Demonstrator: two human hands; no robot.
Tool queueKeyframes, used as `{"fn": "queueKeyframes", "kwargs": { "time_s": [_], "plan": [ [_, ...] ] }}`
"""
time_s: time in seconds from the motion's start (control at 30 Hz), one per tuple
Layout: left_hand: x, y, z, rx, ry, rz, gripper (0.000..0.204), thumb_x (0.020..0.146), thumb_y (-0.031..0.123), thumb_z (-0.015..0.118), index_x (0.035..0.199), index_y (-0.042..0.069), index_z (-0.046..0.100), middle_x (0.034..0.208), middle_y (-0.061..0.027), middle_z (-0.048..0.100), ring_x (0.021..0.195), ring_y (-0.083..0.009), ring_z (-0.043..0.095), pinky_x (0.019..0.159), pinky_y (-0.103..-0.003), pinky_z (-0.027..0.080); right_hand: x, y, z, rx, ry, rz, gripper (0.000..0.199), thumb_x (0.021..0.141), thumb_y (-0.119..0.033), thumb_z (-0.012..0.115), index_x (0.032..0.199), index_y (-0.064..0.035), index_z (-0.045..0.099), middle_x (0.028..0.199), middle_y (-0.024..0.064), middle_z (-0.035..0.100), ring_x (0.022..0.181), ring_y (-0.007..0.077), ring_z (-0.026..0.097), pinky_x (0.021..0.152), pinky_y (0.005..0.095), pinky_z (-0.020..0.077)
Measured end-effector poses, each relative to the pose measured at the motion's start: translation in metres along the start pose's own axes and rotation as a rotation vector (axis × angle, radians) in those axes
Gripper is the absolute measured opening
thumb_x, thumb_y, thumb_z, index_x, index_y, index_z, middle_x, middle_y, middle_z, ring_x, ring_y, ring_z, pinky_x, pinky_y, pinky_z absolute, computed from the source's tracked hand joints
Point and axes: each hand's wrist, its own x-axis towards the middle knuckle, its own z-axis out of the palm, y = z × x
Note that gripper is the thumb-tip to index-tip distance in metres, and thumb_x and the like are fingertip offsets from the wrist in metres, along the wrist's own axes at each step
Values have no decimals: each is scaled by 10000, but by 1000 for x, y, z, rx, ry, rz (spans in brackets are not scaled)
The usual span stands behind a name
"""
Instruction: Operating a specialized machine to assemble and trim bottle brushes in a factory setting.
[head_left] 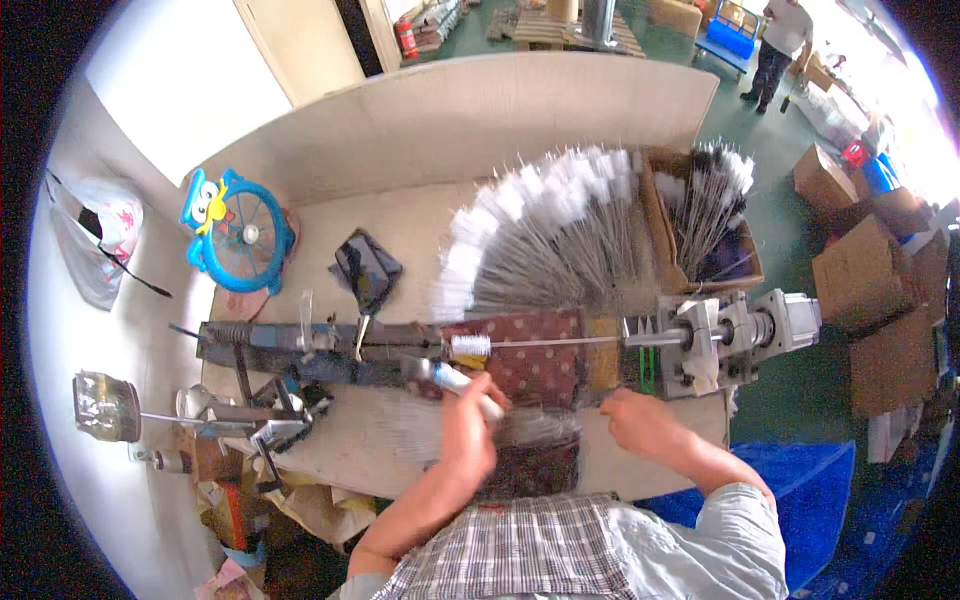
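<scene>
My left hand (472,410) is closed round a slim white tube-shaped thing (452,377) with a dark end, smeared by motion; its exact kind does not show. Just above it, a small white-bristled brush head (471,346) sits on a thin metal rod (555,343), which runs right into a motor-driven spindle (712,335). My right hand (632,418) hangs over the table below the rod's right end, fingers curled together; anything between them is hidden. Beneath the rod lies a dark red dotted cloth (530,375). A pale blurred bundle of thin strands (535,427) lies between my hands.
Many white-tipped wire brushes (560,240) fan out behind the rod, beside a cardboard box (660,225) of more. A dark rail (270,340), a metal fixture (275,430) and a blue toy-shaped fan (245,235) stand left. Far right, a person (785,45) stands near cartons (865,265).
</scene>
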Motion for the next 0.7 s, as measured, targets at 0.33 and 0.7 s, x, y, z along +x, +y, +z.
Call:
{"fn": "queueKeyframes", "kwargs": {
  "time_s": [0.33,0.7],
  "plan": [
    [-65,68,-23,-345,-176,-21,397,942,340,407,859,-3,589,697,-103,601,470,-152,492,547,-302,488,-30,-1,-58,-258,177,11,130,675,-72,574,801,-45,586,796,109,539,728,301,560,685,364,496],
    [19,12,96,1085,-480,1003,188,836,159,590,998,65,573,880,-87,630,653,-279,621,565,-373,486,-13,-7,-120,27,684,-21,251,715,57,543,938,-20,627,919,120,633,822,271,619,729,325,514]
  ]
}}
